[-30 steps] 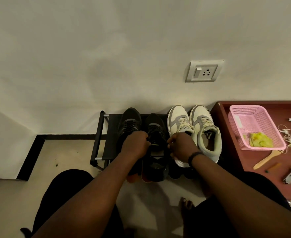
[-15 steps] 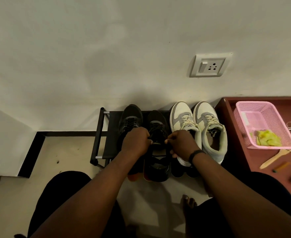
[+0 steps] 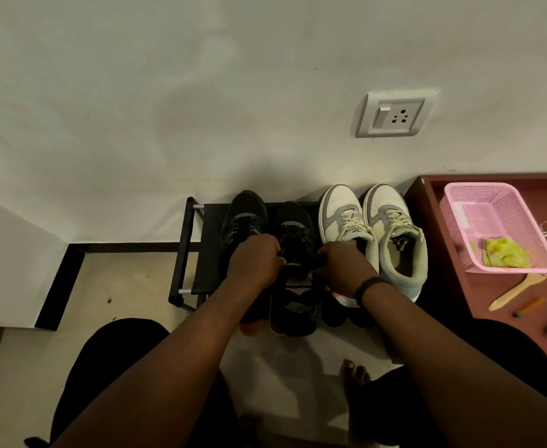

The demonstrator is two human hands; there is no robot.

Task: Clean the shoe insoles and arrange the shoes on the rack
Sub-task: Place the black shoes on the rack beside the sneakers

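Both hands stay put: left hand (image 3: 255, 260) and right hand (image 3: 346, 268) curl around the black shoe (image 3: 294, 253)'s collar. Tugging unevenly could nudge the white shoe (image 3: 346, 227) off the rack (image 3: 186, 250).

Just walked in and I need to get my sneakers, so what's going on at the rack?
A person crouches at the shoe rack, both hands at one black sneaker: the left hand and right hand grip it by its opening. Its mate sits to the left and a white and grey pair to the right. A yellow cloth lies in the pink basket.
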